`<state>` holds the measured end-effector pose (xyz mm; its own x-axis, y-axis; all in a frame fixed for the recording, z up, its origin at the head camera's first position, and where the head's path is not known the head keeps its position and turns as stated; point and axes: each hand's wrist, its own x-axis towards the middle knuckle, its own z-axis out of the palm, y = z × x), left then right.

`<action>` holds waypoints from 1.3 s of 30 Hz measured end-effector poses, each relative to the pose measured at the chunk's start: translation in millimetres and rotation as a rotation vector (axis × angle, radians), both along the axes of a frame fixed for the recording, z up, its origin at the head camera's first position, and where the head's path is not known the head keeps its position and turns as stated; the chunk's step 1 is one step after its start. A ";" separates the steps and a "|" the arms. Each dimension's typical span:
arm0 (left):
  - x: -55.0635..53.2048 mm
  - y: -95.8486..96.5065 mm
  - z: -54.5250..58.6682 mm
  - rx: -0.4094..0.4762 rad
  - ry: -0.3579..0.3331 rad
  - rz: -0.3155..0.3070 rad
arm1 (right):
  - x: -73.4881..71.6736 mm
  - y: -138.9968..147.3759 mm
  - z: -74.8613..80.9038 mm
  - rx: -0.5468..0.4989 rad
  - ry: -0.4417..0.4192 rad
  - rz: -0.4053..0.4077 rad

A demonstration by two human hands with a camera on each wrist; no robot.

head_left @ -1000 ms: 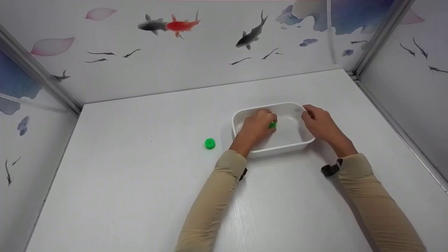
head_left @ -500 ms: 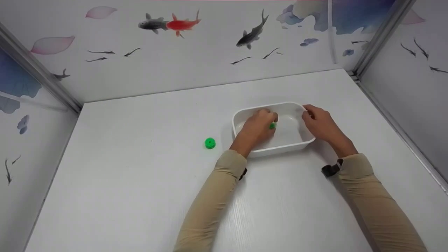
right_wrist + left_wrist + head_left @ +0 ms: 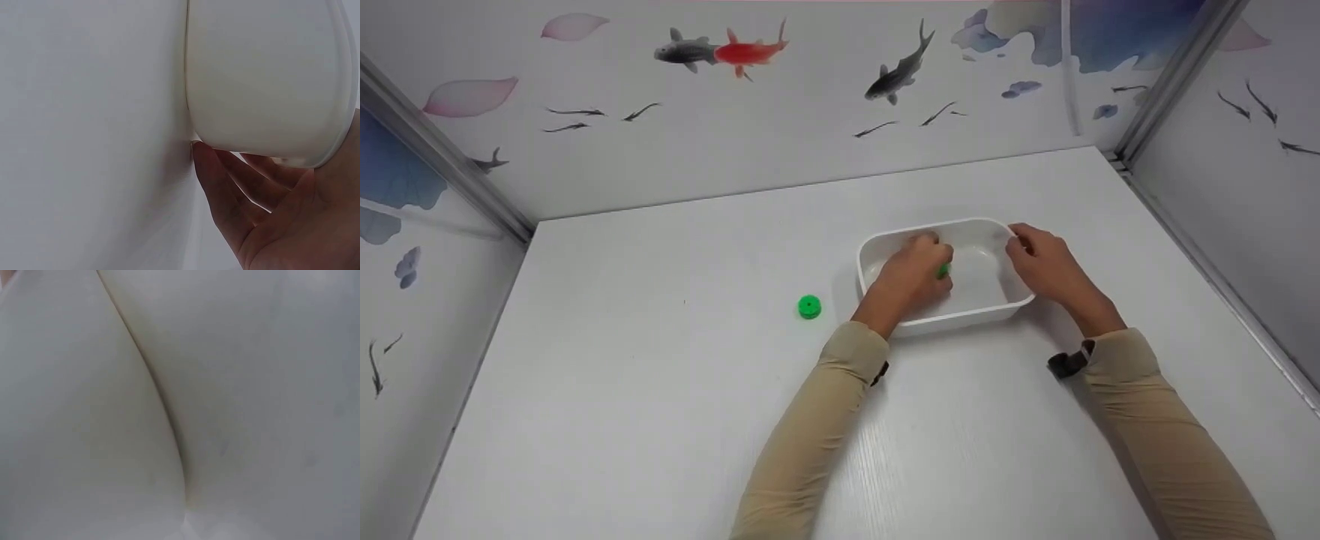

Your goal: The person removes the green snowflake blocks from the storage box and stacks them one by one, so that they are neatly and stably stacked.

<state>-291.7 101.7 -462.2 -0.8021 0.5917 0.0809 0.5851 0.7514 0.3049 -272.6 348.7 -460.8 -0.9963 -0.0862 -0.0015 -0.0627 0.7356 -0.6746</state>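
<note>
My left hand (image 3: pixel 915 270) reaches over the near left rim into a white plastic tub (image 3: pixel 952 322). Between its thumb and fingers it pinches a small green piece (image 3: pixel 943 270), mostly covered by the fingers. My right hand (image 3: pixel 1044 262) holds the tub's right end, its fingers curled at the far right corner. From the right wrist view, the thumb and fingers of that hand (image 3: pixel 270 208) lie against the outer wall of the tub (image 3: pixel 264 79). A second green piece (image 3: pixel 810 307), round with a small hole in its middle, lies on the table left of the tub.
The white table (image 3: pixel 645 390) is enclosed by panels printed with fish and petals, such as the back wall (image 3: pixel 810 135). A metal post (image 3: pixel 1170 82) rises at the back right corner. The left wrist view shows only the tub's outside wall (image 3: pixel 84 410) and tabletop (image 3: pixel 270 410).
My left fingers shift slightly around the green piece inside the tub. The right hand, the tub and the other green piece stay where they were.
</note>
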 end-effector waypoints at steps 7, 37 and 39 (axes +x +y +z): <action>-0.6 -1.4 -0.1 -0.006 0.007 -0.005 | -0.2 -0.1 -1.2 0.000 -0.004 -0.004; 30.6 -60.1 33.2 0.165 0.066 -0.110 | -2.2 0.0 -5.1 0.001 -0.038 -0.035; 33.3 -67.4 34.6 0.194 0.084 -0.114 | -2.1 0.5 -5.0 -0.003 -0.038 -0.038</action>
